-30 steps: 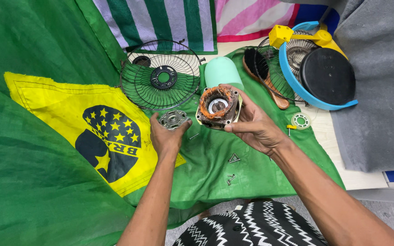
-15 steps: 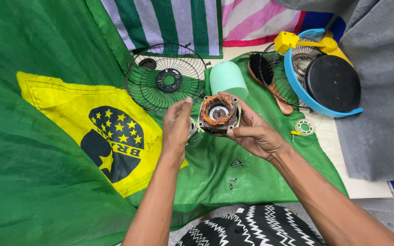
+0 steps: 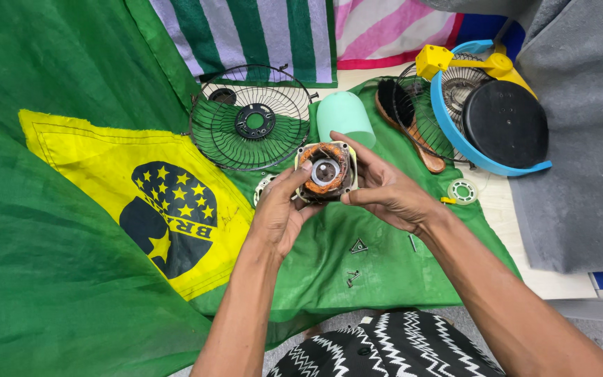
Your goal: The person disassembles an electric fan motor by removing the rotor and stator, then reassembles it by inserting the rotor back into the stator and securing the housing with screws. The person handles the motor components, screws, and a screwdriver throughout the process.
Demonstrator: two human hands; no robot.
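Note:
Both of my hands hold a small fan motor [image 3: 326,172], a square metal block with copper windings and a round bearing in its middle. My left hand [image 3: 279,213] grips its left side with thumb and fingers. My right hand [image 3: 385,188] wraps around its right side and top. The motor is raised above a green cloth [image 3: 378,272]. A round metal part [image 3: 263,187] lies on the cloth just behind my left hand, partly hidden.
A black wire fan grille [image 3: 249,126] lies beyond the motor, with a pale green cylinder [image 3: 345,117] beside it. A wooden brush [image 3: 406,119], a blue-rimmed fan body [image 3: 486,119] and a clear ring [image 3: 463,190] are at the right. Loose screws [image 3: 354,262] lie near my wrists.
My left hand left the round metal part on the cloth and came up to grip the motor's left side. The motor now sits between both hands.

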